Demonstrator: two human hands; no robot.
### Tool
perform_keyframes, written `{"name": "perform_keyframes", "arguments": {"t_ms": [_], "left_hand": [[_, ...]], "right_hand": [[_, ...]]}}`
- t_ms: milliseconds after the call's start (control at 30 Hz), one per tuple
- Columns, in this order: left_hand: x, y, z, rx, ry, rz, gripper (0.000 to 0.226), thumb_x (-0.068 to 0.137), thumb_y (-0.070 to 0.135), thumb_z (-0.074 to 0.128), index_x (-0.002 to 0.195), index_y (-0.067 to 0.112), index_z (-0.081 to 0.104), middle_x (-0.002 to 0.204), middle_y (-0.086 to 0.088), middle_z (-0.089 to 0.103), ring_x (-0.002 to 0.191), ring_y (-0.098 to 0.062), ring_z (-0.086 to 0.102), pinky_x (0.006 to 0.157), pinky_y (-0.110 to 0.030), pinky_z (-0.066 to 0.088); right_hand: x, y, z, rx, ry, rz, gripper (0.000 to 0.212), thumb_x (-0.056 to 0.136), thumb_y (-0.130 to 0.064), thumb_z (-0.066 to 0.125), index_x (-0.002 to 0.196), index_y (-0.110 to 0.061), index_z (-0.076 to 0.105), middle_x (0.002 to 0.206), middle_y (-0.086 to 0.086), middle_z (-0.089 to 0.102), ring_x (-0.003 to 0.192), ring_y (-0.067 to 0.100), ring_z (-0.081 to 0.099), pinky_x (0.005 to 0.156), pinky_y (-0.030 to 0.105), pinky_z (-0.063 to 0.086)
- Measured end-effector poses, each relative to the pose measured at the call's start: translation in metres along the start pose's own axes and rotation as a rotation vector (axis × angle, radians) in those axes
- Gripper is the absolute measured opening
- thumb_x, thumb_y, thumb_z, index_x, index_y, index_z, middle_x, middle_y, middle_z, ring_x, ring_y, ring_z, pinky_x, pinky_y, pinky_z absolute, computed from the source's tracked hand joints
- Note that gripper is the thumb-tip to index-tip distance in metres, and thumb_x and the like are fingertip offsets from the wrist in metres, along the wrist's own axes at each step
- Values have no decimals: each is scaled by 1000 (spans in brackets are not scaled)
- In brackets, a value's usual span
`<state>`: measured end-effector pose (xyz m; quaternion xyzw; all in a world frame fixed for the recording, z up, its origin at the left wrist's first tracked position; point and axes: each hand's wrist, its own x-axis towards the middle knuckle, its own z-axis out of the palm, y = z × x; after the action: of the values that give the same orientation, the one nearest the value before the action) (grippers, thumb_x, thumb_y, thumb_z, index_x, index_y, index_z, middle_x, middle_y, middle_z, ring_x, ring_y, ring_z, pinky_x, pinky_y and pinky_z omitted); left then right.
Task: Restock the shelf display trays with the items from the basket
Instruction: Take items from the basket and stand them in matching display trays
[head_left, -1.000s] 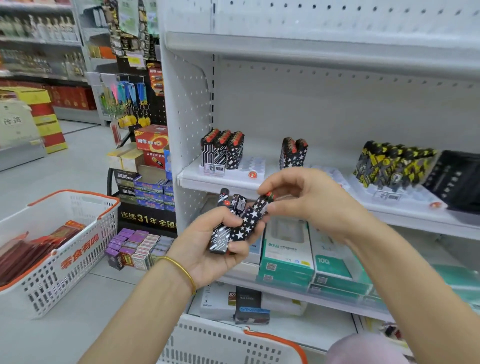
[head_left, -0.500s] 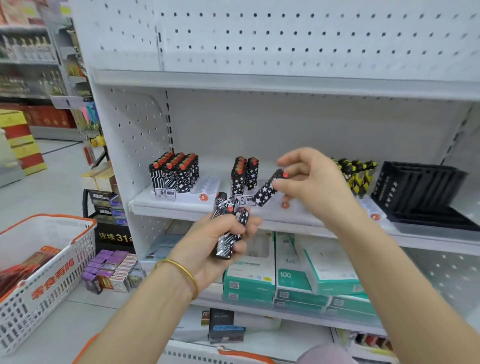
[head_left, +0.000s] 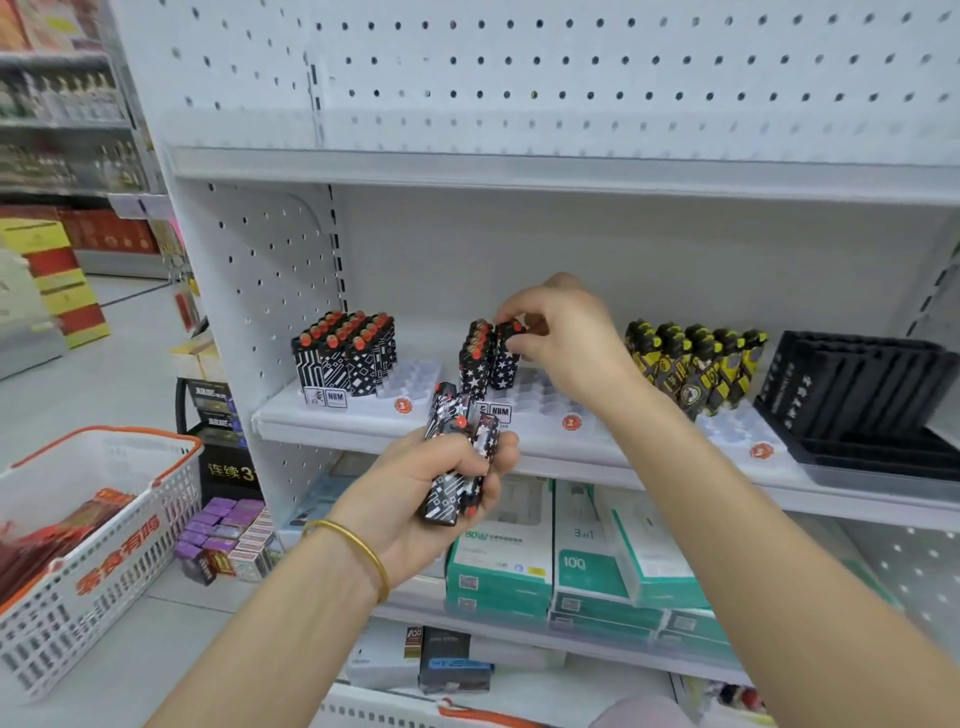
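On the white shelf (head_left: 363, 432), your right grip (head_left: 566, 338) pinches a star-patterned lighter (head_left: 505, 364) at the middle tray (head_left: 545, 402). Your left grip (head_left: 410, 504) clutches spare lighters (head_left: 457, 457).

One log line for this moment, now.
phase: placing | right hand: pinches star lighter at middle tray | left hand: holds spare lighters

Three lighter trays (head_left: 545, 397) are sitting abreast on the shelf (head_left: 337, 426); the basket (head_left: 104, 571) is standing left, on the floor (head_left: 130, 364).
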<state>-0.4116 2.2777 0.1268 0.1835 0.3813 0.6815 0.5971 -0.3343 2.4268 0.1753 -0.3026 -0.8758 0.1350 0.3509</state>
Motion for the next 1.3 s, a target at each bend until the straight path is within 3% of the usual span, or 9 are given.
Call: {"name": "perform_keyframes", "arguments": {"t_ms": [200, 467, 567, 633, 767, 900, 1033, 1133, 1300], "left_hand": [[-1, -1, 4, 5, 34, 23, 21, 84, -16, 39, 86, -7, 57, 69, -18, 65, 60, -19, 65, 59, -25, 56], [-5, 2, 0, -91, 51, -14, 18, 84, -11, 45, 91, -8, 60, 83, -24, 69, 71, -26, 68, 63, -35, 58], [-6, 4, -2, -100, 30, -18, 21, 75, -11, 48, 93, -7, 60, 87, -23, 69, 76, -26, 69, 63, -36, 59], [-5, 5, -3, -105, 16, -16, 30, 66, -8, 52, 95, -6, 60, 87, -23, 69, 74, -25, 70, 63, -36, 59], [-5, 6, -1, -94, -2, -18, 28, 70, -8, 51, 96, -3, 60, 87, -22, 68, 73, -26, 70, 64, -39, 59], [-8, 9, -4, -126, -3, -9, 28, 76, -7, 50, 104, -7, 57, 97, -26, 68, 80, -31, 71, 67, -39, 59], [-5, 14, -6, -45, 108, 98, 10, 86, -7, 50, 93, -4, 57, 79, -20, 70, 67, -21, 71, 49, -23, 56], [-2, 15, -5, 59, 161, 153, 8, 86, -6, 53, 91, 0, 56, 69, -14, 69, 60, -15, 68, 43, -17, 50], [-3, 16, -4, 163, 118, 181, 22, 84, -5, 58, 104, 4, 53, 69, -10, 66, 59, -11, 65, 43, -18, 48]], "right_hand": [[4, -1, 5, -76, -52, -29, 26, 83, -10, 67, 106, -19, 70, 94, 0, 43, 83, 18, 48, 71, 23, 34], [-11, -6, 3, -132, 7, -14, 33, 90, -12, 56, 119, -25, 63, 103, 2, 57, 93, 22, 57, 85, 35, 48], [-29, -14, -11, 118, 39, 6, 22, 88, -11, 58, 105, -21, 68, 80, -9, 60, 73, 9, 56, 67, 23, 48], [-42, -22, -19, 374, -153, 43, 15, 88, -12, 60, 97, -19, 70, 73, -9, 62, 62, 2, 56, 51, 16, 44], [-53, -24, -20, 454, -433, -12, 20, 81, -5, 68, 91, -23, 70, 75, -3, 67, 65, 1, 58, 61, 19, 48], [-53, -15, -20, 578, -281, 84, 19, 78, 2, 70, 83, -16, 66, 72, 0, 62, 56, -1, 54, 51, 13, 43], [-56, -9, -19, 582, -254, 144, 21, 79, 3, 68, 76, -14, 55, 74, 6, 62, 59, 9, 56, 53, 18, 46], [-57, -13, -16, 460, -314, 64, 24, 78, 3, 65, 87, -18, 57, 82, 3, 61, 67, 9, 54, 64, 19, 45], [-56, -21, -17, 349, -482, -77, 62, 76, 7, 54, 126, -30, 52, 100, -10, 57, 74, 26, 61, 73, 35, 54]]}}
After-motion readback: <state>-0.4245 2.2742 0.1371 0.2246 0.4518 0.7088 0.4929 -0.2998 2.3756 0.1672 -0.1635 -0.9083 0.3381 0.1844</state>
